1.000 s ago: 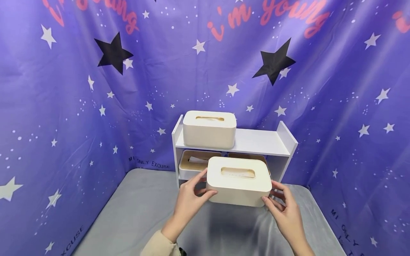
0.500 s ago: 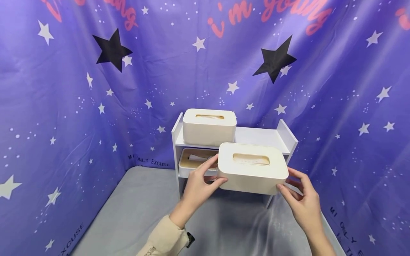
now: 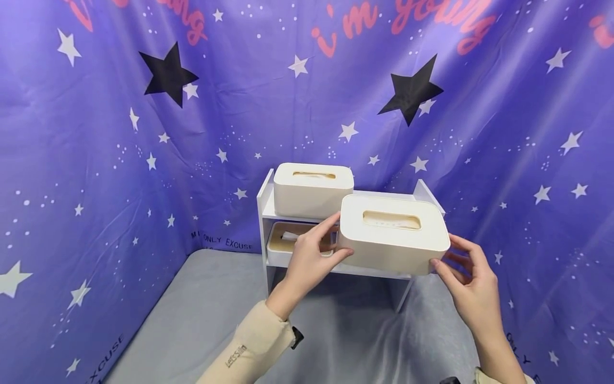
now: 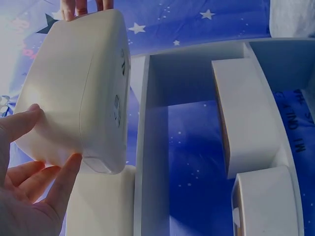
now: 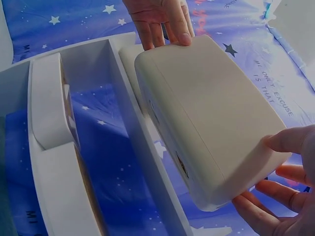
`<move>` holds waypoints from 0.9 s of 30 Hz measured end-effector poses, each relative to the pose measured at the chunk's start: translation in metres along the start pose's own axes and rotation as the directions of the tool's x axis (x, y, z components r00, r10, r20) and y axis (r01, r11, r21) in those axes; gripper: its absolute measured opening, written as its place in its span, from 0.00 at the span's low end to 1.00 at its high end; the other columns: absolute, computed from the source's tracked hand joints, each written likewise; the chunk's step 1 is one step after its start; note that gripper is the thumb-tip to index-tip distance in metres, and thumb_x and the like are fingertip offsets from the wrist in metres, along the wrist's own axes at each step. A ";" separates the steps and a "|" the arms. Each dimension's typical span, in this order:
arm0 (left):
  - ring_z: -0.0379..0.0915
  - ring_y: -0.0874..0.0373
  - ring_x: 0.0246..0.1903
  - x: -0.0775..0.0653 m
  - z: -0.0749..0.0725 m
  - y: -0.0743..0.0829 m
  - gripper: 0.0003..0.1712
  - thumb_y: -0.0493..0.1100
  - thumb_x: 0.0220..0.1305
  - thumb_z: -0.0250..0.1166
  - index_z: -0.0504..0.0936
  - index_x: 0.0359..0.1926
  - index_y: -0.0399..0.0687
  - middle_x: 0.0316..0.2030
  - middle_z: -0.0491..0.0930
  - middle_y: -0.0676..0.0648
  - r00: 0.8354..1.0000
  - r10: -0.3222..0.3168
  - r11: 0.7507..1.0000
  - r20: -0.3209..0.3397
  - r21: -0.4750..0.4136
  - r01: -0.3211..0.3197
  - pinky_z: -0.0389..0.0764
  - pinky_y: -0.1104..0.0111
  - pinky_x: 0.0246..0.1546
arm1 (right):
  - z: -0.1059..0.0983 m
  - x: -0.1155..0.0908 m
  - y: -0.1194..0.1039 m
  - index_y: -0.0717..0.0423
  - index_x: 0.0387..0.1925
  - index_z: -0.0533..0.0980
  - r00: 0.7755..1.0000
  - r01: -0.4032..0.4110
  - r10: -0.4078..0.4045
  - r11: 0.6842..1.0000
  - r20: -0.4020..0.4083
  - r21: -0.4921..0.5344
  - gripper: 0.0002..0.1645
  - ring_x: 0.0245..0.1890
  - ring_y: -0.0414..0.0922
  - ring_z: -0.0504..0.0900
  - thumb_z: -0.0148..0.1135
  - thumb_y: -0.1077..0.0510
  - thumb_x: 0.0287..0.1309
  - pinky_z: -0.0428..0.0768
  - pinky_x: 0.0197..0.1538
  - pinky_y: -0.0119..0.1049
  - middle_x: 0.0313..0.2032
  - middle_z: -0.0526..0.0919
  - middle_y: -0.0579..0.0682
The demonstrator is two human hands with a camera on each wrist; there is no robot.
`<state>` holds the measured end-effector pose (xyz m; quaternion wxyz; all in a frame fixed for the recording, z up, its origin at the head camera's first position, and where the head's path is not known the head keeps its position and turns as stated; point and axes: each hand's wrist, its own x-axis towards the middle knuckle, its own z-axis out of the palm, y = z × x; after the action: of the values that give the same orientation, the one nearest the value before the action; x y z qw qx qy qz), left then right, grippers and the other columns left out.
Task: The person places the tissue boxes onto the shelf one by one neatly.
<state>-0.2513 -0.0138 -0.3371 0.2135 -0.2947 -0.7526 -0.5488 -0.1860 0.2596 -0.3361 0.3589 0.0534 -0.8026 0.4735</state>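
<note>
A cream tissue box [image 3: 390, 253] with an oval slot in its lid is held in the air before the right half of the white shelf [image 3: 262, 229]. My left hand [image 3: 312, 264] grips its left end, thumb at the front. At the other end my right hand [image 3: 472, 285] holds the lower corner between thumb and fingers. A matching tissue box [image 3: 314, 200] stands on the top board at the left. Both wrist views show the held box's underside tilted towards the camera, close to the top board's edge.
On the lower board sit two white tissue boxes with wood-coloured lids, the left tissue box [image 3: 279, 257] and another tissue box [image 5: 66, 189] beside it. Grey cloth [image 3: 192, 320] covers the surface under the shelf. A purple star-printed curtain [image 3: 307, 106] surrounds it.
Both hands have raised the tissue box and carried it to the right, from before the lower board to the height of the top board. The box on top has stayed put.
</note>
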 end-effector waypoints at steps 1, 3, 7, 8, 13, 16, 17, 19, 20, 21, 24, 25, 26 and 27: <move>0.80 0.53 0.58 0.002 0.001 0.001 0.43 0.37 0.53 0.76 0.70 0.70 0.47 0.62 0.79 0.44 1.000 0.002 1.000 0.002 0.003 -0.002 0.87 0.74 0.45 | -0.001 0.002 0.001 0.60 0.65 0.71 1.000 0.002 -0.002 1.000 0.000 -0.002 0.35 0.46 0.24 0.78 0.66 0.74 0.55 0.78 0.44 0.09 0.50 0.75 0.28; 0.80 0.52 0.57 0.006 0.003 0.002 0.43 0.37 0.53 0.77 0.70 0.70 0.46 0.61 0.80 0.44 1.000 0.011 1.000 0.001 0.011 -0.011 0.86 0.75 0.45 | -0.003 0.005 0.002 0.60 0.65 0.71 1.000 0.003 -0.003 1.000 -0.002 -0.005 0.34 0.45 0.24 0.78 0.66 0.74 0.55 0.77 0.44 0.09 0.51 0.75 0.28; 0.81 0.52 0.55 0.015 0.007 0.002 0.43 0.37 0.53 0.77 0.71 0.70 0.45 0.59 0.81 0.43 0.999 0.033 0.999 0.001 0.033 -0.033 0.86 0.76 0.44 | -0.007 0.012 0.004 0.59 0.66 0.71 1.000 -0.007 0.007 1.000 -0.005 -0.011 0.34 0.45 0.23 0.77 0.66 0.72 0.57 0.77 0.44 0.09 0.50 0.75 0.27; 0.81 0.52 0.55 0.017 0.008 0.002 0.43 0.37 0.53 0.77 0.70 0.70 0.45 0.60 0.81 0.43 0.999 0.036 0.999 0.002 0.038 -0.036 0.86 0.76 0.44 | -0.008 0.014 0.004 0.58 0.66 0.70 1.000 -0.011 0.011 1.000 -0.005 -0.014 0.34 0.45 0.22 0.77 0.67 0.71 0.57 0.76 0.44 0.08 0.50 0.74 0.26; 0.79 0.52 0.58 0.026 0.014 0.003 0.43 0.37 0.55 0.76 0.69 0.71 0.46 0.64 0.77 0.44 1.000 0.011 0.999 0.023 0.042 -0.012 0.86 0.74 0.46 | -0.011 0.024 0.010 0.57 0.67 0.70 1.000 -0.025 0.025 0.999 0.006 -0.035 0.34 0.45 0.21 0.76 0.67 0.67 0.59 0.75 0.45 0.08 0.49 0.73 0.25; 0.79 0.52 0.58 0.030 0.018 0.001 0.43 0.38 0.55 0.75 0.69 0.71 0.47 0.65 0.76 0.45 1.000 0.001 0.998 0.030 0.058 -0.003 0.86 0.76 0.46 | -0.012 0.028 0.014 0.57 0.67 0.70 0.999 -0.033 0.034 0.998 0.011 -0.048 0.33 0.44 0.20 0.76 0.67 0.65 0.60 0.75 0.44 0.08 0.48 0.73 0.24; 0.79 0.52 0.58 0.031 0.019 0.000 0.43 0.38 0.55 0.76 0.69 0.71 0.47 0.65 0.76 0.46 1.000 0.001 0.998 0.029 0.068 -0.003 0.86 0.77 0.46 | -0.012 0.029 0.015 0.56 0.67 0.70 0.999 -0.033 0.034 0.998 0.011 -0.056 0.33 0.44 0.20 0.76 0.67 0.65 0.61 0.75 0.44 0.08 0.48 0.73 0.24; 0.80 0.52 0.58 0.033 0.022 -0.002 0.42 0.39 0.56 0.76 0.69 0.71 0.47 0.65 0.76 0.46 1.000 0.004 0.996 0.022 0.088 -0.006 0.86 0.77 0.46 | -0.012 0.032 0.017 0.56 0.67 0.70 0.999 -0.032 0.033 0.997 0.018 -0.066 0.32 0.43 0.19 0.75 0.66 0.63 0.61 0.75 0.44 0.08 0.48 0.73 0.23; 0.80 0.53 0.58 0.034 0.023 -0.002 0.42 0.39 0.55 0.76 0.69 0.71 0.47 0.65 0.76 0.46 1.000 0.002 0.995 0.017 0.099 -0.004 0.86 0.76 0.45 | -0.012 0.033 0.019 0.55 0.67 0.70 0.999 -0.030 0.032 0.997 0.021 -0.070 0.32 0.43 0.19 0.75 0.66 0.62 0.62 0.75 0.44 0.07 0.48 0.73 0.22; 0.80 0.52 0.57 0.034 0.024 -0.003 0.42 0.39 0.55 0.76 0.69 0.71 0.46 0.65 0.76 0.46 1.000 0.000 0.994 0.012 0.106 -0.001 0.86 0.76 0.46 | -0.011 0.035 0.020 0.55 0.67 0.70 0.999 -0.028 0.029 0.997 0.023 -0.074 0.32 0.43 0.19 0.75 0.66 0.62 0.62 0.75 0.43 0.07 0.48 0.72 0.22; 0.81 0.53 0.57 0.036 0.027 -0.004 0.41 0.40 0.56 0.76 0.70 0.70 0.46 0.65 0.77 0.45 1.000 -0.013 0.993 -0.002 0.121 0.014 0.86 0.76 0.46 | -0.010 0.038 0.024 0.55 0.68 0.70 0.999 -0.025 0.027 0.997 0.031 -0.079 0.32 0.43 0.19 0.75 0.66 0.61 0.63 0.75 0.43 0.07 0.48 0.72 0.22; 0.81 0.53 0.57 0.037 0.028 -0.004 0.41 0.40 0.56 0.76 0.70 0.70 0.46 0.64 0.77 0.45 1.000 -0.017 0.992 -0.007 0.125 0.018 0.86 0.75 0.46 | -0.009 0.039 0.026 0.55 0.68 0.70 0.999 -0.026 0.029 0.997 0.030 -0.079 0.32 0.43 0.19 0.74 0.66 0.61 0.63 0.74 0.43 0.07 0.48 0.71 0.22; 0.81 0.53 0.57 0.037 0.029 -0.005 0.41 0.40 0.56 0.76 0.71 0.70 0.46 0.64 0.77 0.45 1.000 -0.021 0.991 -0.011 0.131 0.023 0.86 0.75 0.46 | -0.009 0.040 0.027 0.55 0.68 0.70 0.999 -0.028 0.031 0.996 0.028 -0.080 0.32 0.43 0.19 0.74 0.66 0.60 0.63 0.74 0.43 0.07 0.48 0.71 0.22; 0.81 0.53 0.57 0.038 0.030 -0.005 0.40 0.41 0.56 0.75 0.71 0.70 0.46 0.64 0.77 0.45 1.000 -0.022 0.990 -0.017 0.138 0.024 0.86 0.75 0.46 | -0.008 0.040 0.027 0.56 0.67 0.70 0.999 -0.030 0.032 0.996 0.024 -0.080 0.32 0.43 0.20 0.75 0.66 0.60 0.63 0.75 0.43 0.07 0.48 0.71 0.22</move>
<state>-0.2824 0.0218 -0.3253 0.2326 -0.2663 -0.7905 -0.5001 -0.2233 0.2910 -0.3282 0.3430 0.0325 -0.8260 0.4461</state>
